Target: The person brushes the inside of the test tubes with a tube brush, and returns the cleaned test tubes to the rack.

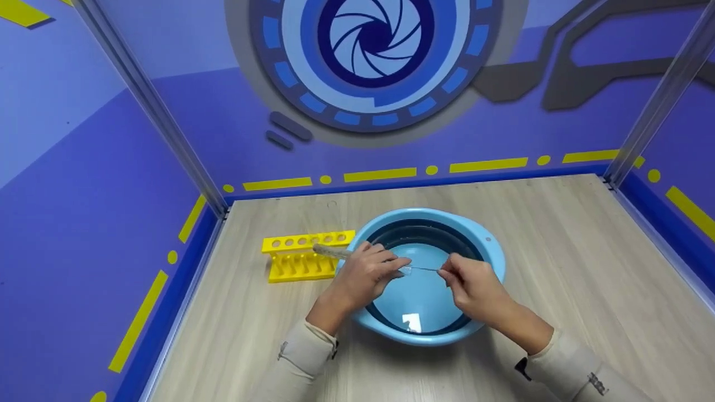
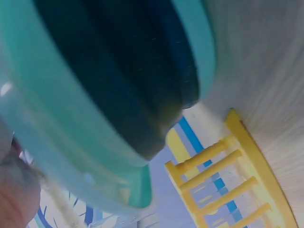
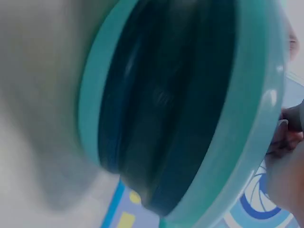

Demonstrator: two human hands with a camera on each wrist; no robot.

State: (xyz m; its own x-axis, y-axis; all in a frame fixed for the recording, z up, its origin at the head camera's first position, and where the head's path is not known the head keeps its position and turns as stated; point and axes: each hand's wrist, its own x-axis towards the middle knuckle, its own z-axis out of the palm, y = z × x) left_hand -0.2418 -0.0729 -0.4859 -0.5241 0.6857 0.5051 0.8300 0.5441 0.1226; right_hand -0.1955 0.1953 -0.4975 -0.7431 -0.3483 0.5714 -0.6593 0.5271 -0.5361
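Over the blue basin, my left hand grips a clear test tube lying nearly level. Its rounded end sticks out to the left, and its mouth shows past the fingers on the right. Greyish bristles seem to fill the tube's left end. From the mouth runs the thin wire handle of a test tube brush, pinched between the thumb and fingers of my right hand. In the left wrist view, the tube is blurred beyond the basin's rim. The right wrist view shows part of the right hand.
A yellow test tube rack with a row of holes and pegs stands just left of the basin. Water seems to lie in the basin, with a bright reflection. Printed panels enclose the wooden table at the back and sides.
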